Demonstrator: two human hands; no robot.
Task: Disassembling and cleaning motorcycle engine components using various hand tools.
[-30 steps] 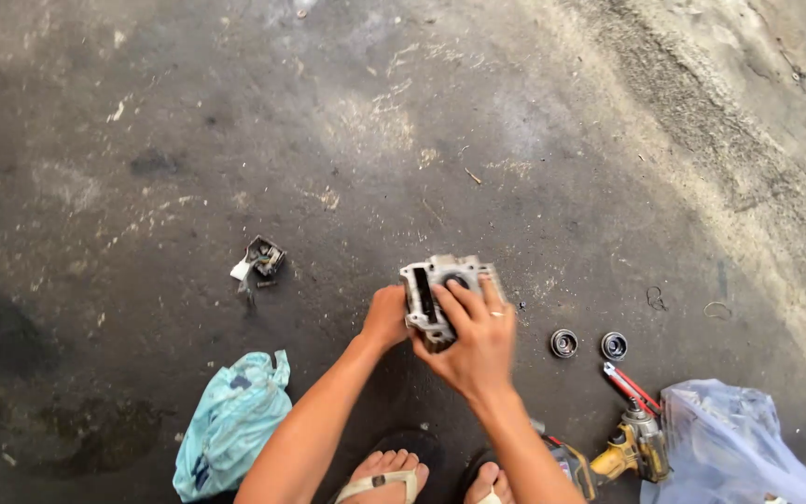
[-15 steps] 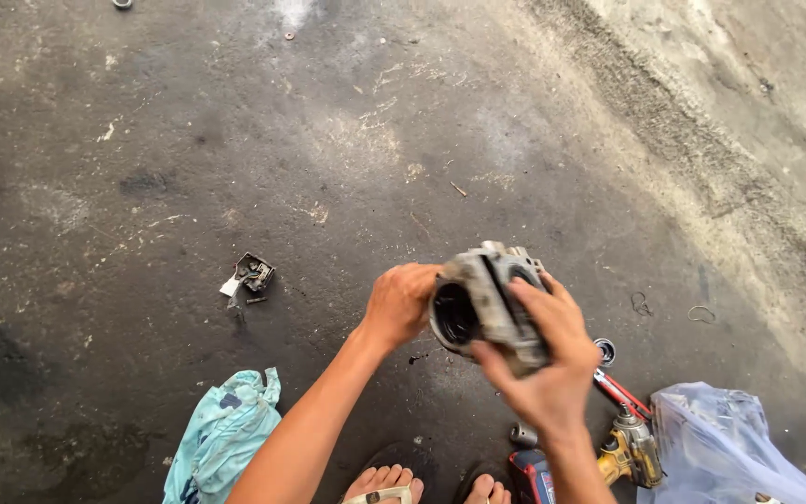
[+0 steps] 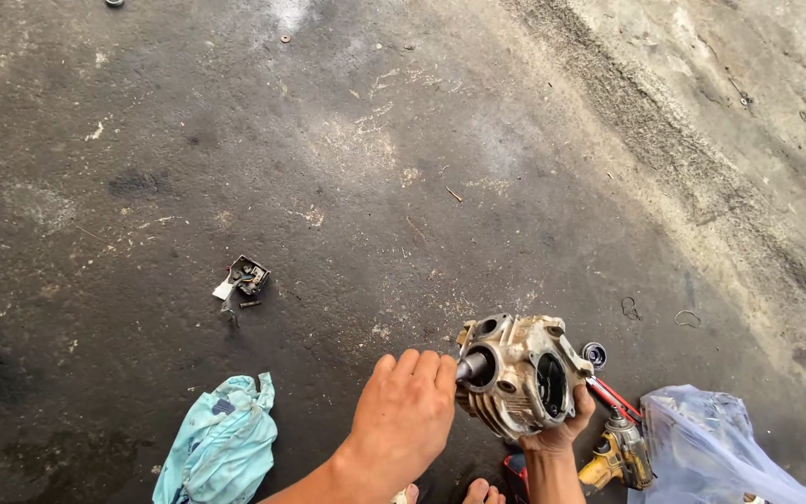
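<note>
My right hand grips a grimy metal engine cylinder head from below and holds it above the dark concrete floor, its round ports facing the camera. My left hand is at the head's left side. Its fingers are closed around a dark cylindrical piece that sits at one of the round openings.
A small metal part with a white scrap lies to the left. A teal cloth is at the lower left. A yellow power drill, a red-handled tool, a round bearing and a clear plastic bag lie at the lower right.
The cylinder head has been turned so that its ports face up and toward me, and it sits lower in view. My left hand moved from its side to the round opening.
</note>
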